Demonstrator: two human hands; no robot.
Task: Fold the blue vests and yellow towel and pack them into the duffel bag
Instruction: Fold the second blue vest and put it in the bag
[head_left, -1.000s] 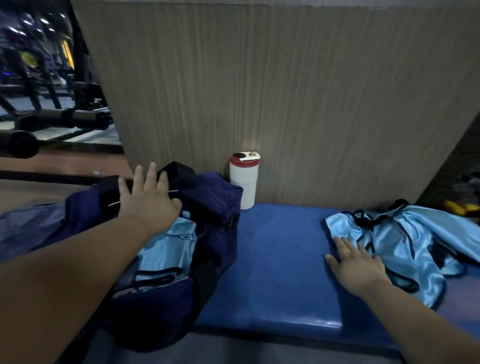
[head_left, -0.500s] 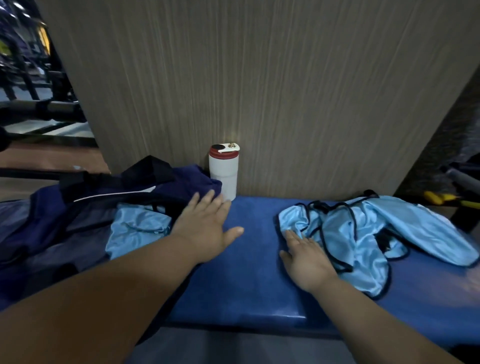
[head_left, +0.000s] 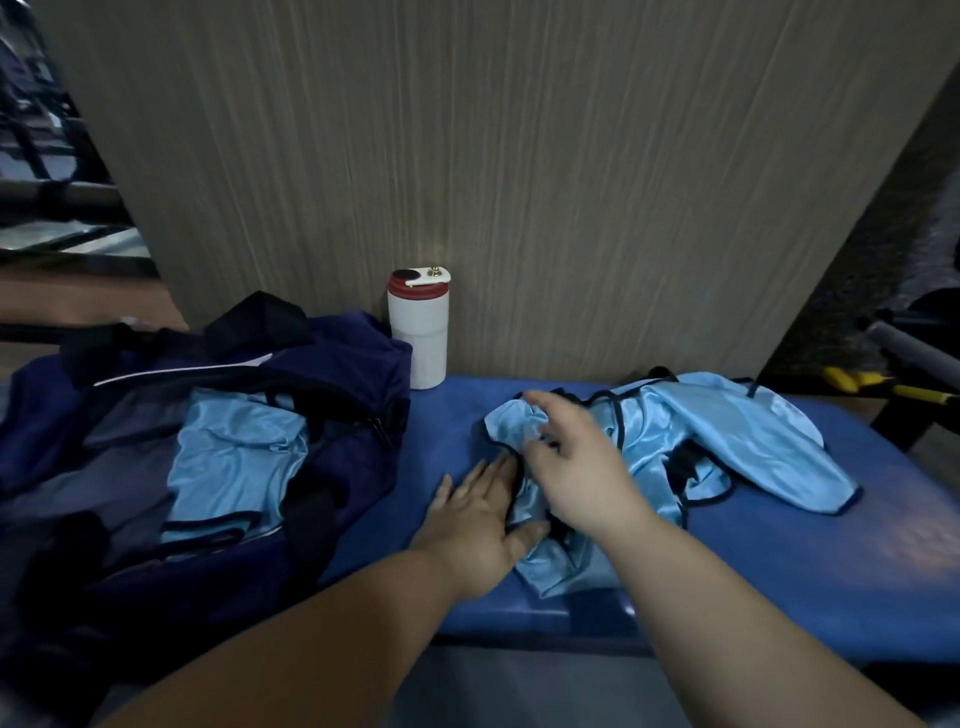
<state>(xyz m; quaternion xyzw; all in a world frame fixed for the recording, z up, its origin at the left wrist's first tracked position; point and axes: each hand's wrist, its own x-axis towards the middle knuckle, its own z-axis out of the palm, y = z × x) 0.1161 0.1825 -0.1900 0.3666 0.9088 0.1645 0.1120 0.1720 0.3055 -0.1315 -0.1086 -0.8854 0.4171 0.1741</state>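
Blue padding covers the bench below me, set against a wood-grain wall with a white tumbler at its back edge. My left hand lies flat, fingers spread, thumb touching the crumpled blue vest near the front edge; my right hand hovers over it, loosely open, gripping nothing. Another vest sits inside the open duffel bag at the left end.

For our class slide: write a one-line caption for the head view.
Both hands, left hand and right hand, reach the loose blue vest on the bench beside the duffel bag.
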